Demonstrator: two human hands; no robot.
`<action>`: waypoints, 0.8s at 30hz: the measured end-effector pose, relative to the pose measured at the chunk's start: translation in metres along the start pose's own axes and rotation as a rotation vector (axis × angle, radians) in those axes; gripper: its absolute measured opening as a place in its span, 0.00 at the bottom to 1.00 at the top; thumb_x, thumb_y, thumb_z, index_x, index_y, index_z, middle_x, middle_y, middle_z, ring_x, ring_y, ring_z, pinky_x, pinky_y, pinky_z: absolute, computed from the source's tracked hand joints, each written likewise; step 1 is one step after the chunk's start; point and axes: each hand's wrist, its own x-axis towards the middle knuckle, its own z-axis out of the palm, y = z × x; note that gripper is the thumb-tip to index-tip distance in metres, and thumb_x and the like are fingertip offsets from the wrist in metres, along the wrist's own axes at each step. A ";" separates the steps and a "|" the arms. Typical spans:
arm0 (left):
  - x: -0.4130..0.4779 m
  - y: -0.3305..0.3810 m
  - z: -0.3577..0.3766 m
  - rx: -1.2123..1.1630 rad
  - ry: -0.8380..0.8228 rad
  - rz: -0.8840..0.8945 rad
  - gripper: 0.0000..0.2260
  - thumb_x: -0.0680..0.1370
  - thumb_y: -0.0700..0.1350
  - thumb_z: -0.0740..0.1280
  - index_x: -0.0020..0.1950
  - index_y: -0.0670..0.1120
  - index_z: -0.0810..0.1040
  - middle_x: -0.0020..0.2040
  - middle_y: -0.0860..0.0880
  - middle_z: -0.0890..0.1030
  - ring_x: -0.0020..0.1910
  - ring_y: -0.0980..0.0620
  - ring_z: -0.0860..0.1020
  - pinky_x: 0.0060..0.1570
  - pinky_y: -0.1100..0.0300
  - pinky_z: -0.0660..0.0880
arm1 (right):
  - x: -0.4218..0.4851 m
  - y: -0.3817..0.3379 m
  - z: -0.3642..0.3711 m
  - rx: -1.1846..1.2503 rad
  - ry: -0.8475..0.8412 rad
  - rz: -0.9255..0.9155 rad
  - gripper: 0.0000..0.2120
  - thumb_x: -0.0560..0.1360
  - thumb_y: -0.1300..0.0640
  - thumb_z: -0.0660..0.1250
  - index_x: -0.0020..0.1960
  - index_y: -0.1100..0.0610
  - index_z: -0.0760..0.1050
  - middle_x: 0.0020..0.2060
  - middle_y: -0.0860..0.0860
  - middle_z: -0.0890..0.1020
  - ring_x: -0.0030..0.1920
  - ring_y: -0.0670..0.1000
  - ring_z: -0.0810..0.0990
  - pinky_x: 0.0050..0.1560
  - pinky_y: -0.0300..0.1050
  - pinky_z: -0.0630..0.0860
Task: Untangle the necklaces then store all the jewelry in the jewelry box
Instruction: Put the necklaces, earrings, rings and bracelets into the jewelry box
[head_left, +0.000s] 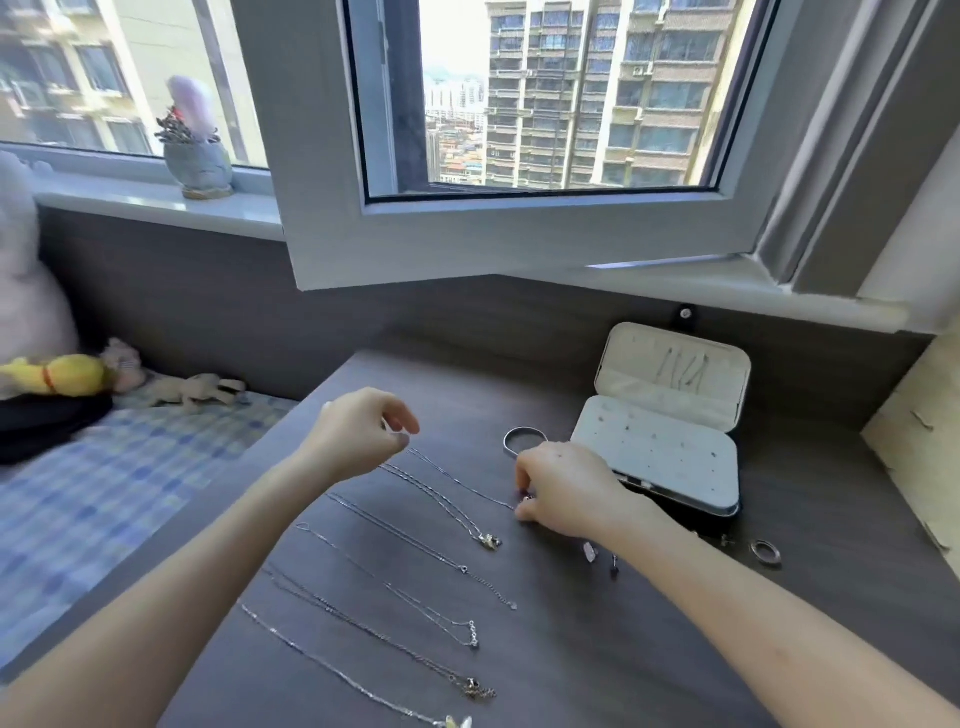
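Note:
Several thin silver necklaces (415, 545) lie stretched out side by side on the dark wooden table (597, 649). My right hand (561, 488) pinches the pendant end of the farthest necklace (467, 486) on the table. My left hand (363, 431) hovers over that chain's other end with fingers loosely curled; whether it holds the chain is unclear. The jewelry box (660, 441) stands open just right of my right hand, with thin chains in its raised lid. A silver bangle (522, 436) lies behind my right hand. A ring (765, 552) and small earrings (602, 556) lie near my right forearm.
An open window sash (519, 228) juts over the table's far side. A bed with a checked sheet (93, 493) and plush toys (62, 379) lies to the left. A vase (200, 161) stands on the sill. A pale board (914, 447) leans at the right.

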 end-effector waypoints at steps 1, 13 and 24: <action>-0.002 -0.001 0.002 -0.020 -0.012 0.007 0.07 0.71 0.45 0.67 0.37 0.58 0.76 0.41 0.56 0.77 0.38 0.55 0.74 0.43 0.60 0.65 | 0.000 0.000 0.001 -0.001 -0.013 -0.002 0.11 0.74 0.54 0.67 0.53 0.59 0.77 0.52 0.54 0.80 0.55 0.57 0.77 0.49 0.46 0.74; -0.019 0.052 0.015 -0.726 -0.311 0.172 0.06 0.74 0.38 0.70 0.47 0.47 0.82 0.44 0.52 0.84 0.45 0.61 0.80 0.46 0.68 0.73 | -0.015 0.000 -0.065 0.502 0.132 -0.081 0.04 0.70 0.56 0.72 0.43 0.55 0.79 0.34 0.45 0.80 0.36 0.44 0.77 0.40 0.39 0.73; -0.018 0.069 0.008 -0.887 -0.154 0.237 0.04 0.75 0.41 0.70 0.46 0.42 0.84 0.44 0.46 0.85 0.41 0.57 0.80 0.50 0.66 0.76 | -0.020 0.001 -0.113 0.478 0.146 -0.098 0.03 0.70 0.57 0.72 0.43 0.55 0.80 0.33 0.43 0.78 0.34 0.42 0.74 0.36 0.38 0.71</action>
